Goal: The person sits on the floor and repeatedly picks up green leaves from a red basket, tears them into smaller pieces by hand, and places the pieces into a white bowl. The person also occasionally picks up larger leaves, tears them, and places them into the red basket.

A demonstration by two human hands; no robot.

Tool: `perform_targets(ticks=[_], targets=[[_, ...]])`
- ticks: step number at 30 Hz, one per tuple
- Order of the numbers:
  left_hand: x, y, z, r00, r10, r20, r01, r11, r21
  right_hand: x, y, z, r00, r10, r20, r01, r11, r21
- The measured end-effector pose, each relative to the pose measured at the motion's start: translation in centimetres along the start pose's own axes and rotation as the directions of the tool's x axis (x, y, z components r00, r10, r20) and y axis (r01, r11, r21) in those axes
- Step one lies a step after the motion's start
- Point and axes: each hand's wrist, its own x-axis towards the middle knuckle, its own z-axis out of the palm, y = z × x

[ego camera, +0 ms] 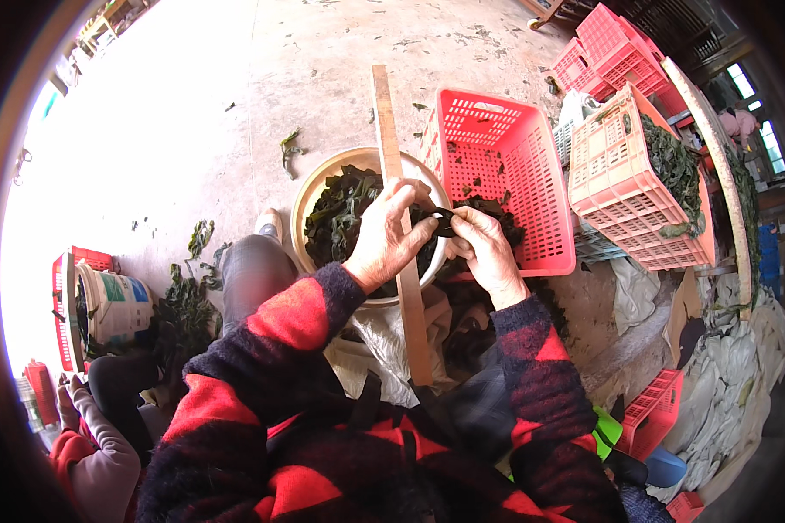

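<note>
Between my two hands is a dark strip of seaweed [443, 223], pinched by the fingers of both. My left hand [392, 229] is above a wooden plank [387, 124] that lies across a round tub [301, 196] of dark seaweed [340, 202]. My right hand [487, 248] holds the other end of the strip, beside the near corner of a red plastic crate [540, 170]. Some dark seaweed pieces lie in that crate. White woven sacking [379, 346] shows beneath the tub.
A pink crate [628, 183] of seaweed stands at the right, with stacked red crates [618, 49] behind. At the left are a white bucket [121, 304], a seaweed heap [186, 314] and a co-worker's sleeve [108, 457]. Seaweed scraps [290, 153] lie on the concrete floor.
</note>
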Motion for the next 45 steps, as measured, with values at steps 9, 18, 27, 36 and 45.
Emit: perform_targets(ticks=[9,18,27,36,45], targets=[[-0.4,-0.9,-0.1,0.985,-0.151,0.089,0.152,0.988,-0.003,-0.6,-1.4,1.0,1.0,-0.012,-0.02,0.002,0.902,-0.431],[-0.4,-1.6,-1.6,0.999,0.011,0.031,-0.023,0.908,0.418,-0.6,-1.4,0.4,0.984,-0.176,0.006,0.128,0.691,-0.712],[-0.6,-3.3,-1.8,0.987,-0.158,-0.032,0.158,0.906,0.393,-1.7,-2.5,0.7,0.996,-0.092,-0.003,0.074,0.819,-0.568],[-0.4,-2.0,-3.3,0.985,-0.167,0.048,0.143,0.936,0.323,-1.3,-2.4,0.1,0.993,-0.106,-0.05,0.05,0.767,-0.64],[-1.6,-1.3,-1.3,0.858,-0.332,0.392,0.392,0.917,-0.081,-0.4,-1.2,1.5,0.993,-0.073,0.087,0.112,0.762,-0.637]])
